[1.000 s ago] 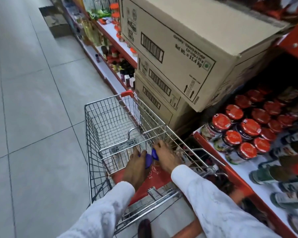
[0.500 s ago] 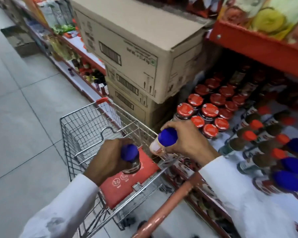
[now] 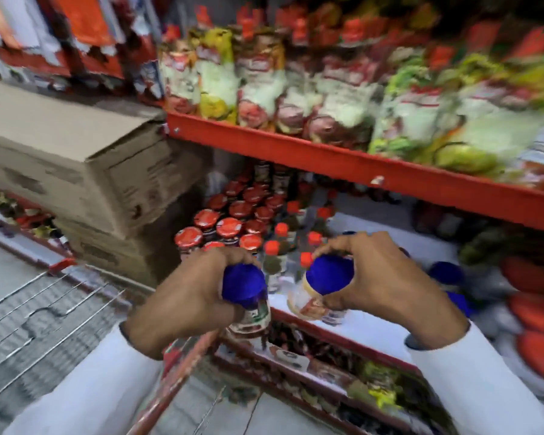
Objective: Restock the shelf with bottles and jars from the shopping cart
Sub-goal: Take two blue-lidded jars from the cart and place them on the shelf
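Observation:
My left hand (image 3: 186, 293) grips a blue-capped jar (image 3: 247, 296) above the cart's red handle (image 3: 182, 365). A second blue-capped jar (image 3: 324, 287) is in my right hand (image 3: 383, 277), tilted, just over the front edge of the white shelf (image 3: 358, 334). Behind the hands, red-lidded jars (image 3: 230, 227) and orange-capped bottles (image 3: 280, 243) stand on that shelf. More blue-capped jars (image 3: 446, 274) show to the right of my right hand. The wire shopping cart (image 3: 44, 309) is at the lower left. The picture is blurred by motion.
Stacked cardboard boxes (image 3: 76, 164) sit left of the jars. A red shelf edge (image 3: 358, 164) with pouches (image 3: 327, 89) runs overhead. Large orange-lidded items (image 3: 534, 312) lie at the right. A lower shelf (image 3: 327, 381) holds more goods.
Both hands lifted the blue-capped jars out of the cart and carried them right toward the shelf. The view swung from the cart to the shelves.

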